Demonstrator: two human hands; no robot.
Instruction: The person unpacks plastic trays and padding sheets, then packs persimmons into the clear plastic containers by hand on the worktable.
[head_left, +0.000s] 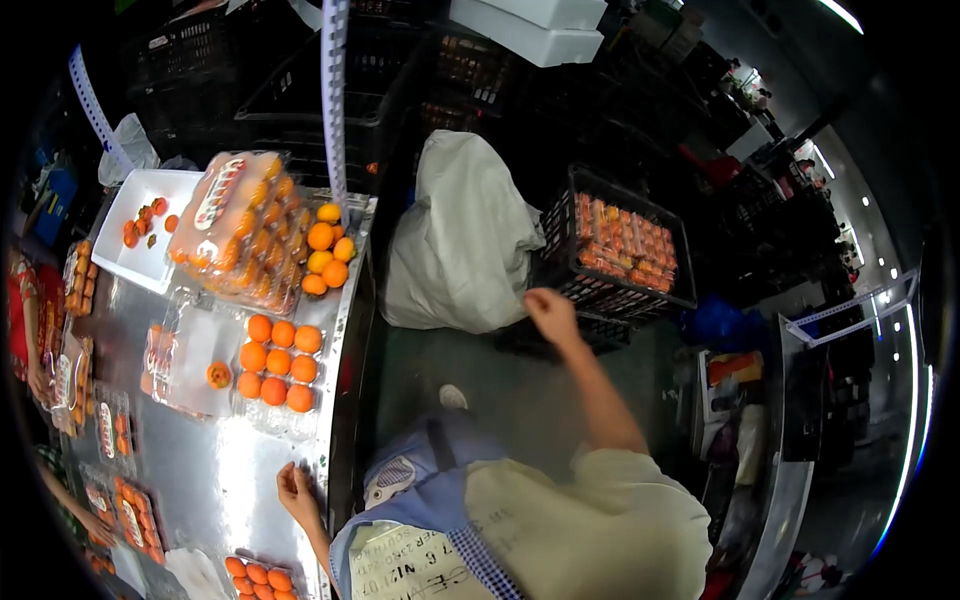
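My left hand [295,488] is over the right edge of the metal table [230,470], fingers loosely bent and a little apart, with nothing visible in them. An open clear plastic pack [243,400] with rows of round orange fruit [278,361] lies further up the table. A single persimmon [218,375], its leafy top showing, rests beside those rows. Out to the right, my right hand [550,314] has its fingers curled, slightly blurred, and nothing shows in it. It is close to a large white sack [450,240] and a black crate [620,305]; contact cannot be made out.
Stacked clear fruit packs [240,230] stand beside loose orange fruit [322,255] and a white foam box [130,265]. The crate holds packed fruit [625,245]. Another person's hand [100,530] reaches in at left. More fruit packs [138,515] lie nearby.
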